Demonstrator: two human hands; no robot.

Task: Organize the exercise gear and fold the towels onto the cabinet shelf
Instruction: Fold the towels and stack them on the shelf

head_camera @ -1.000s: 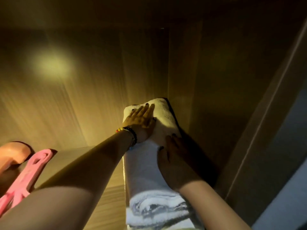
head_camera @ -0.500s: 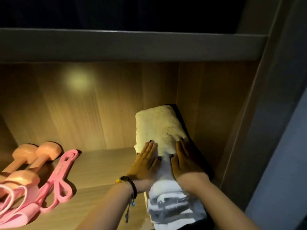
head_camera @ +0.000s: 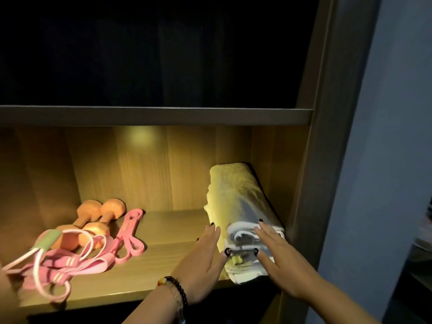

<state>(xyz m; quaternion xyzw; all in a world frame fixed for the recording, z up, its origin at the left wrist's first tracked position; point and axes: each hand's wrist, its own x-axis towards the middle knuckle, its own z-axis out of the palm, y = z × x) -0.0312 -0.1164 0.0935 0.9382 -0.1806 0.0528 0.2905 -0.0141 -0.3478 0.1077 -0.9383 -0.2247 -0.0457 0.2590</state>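
**Towels tucked into the shelf's right corner**

The folded towels (head_camera: 243, 206) lie on the lit cabinet shelf (head_camera: 163, 263), pressed close to the right side panel (head_camera: 268, 164), their front end reaching the shelf's front edge. Bare board separates them from the orange dumbbells (head_camera: 93, 218) and pink resistance bands (head_camera: 126, 237) on the left. The left hand (head_camera: 205, 260) lies flat against the stack's left side, fingers straight. The right hand (head_camera: 278, 256) rests spread on the folded front end, gripping nothing.

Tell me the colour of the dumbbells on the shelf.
Orange, seen in the head view: dumbbells at the shelf's left.
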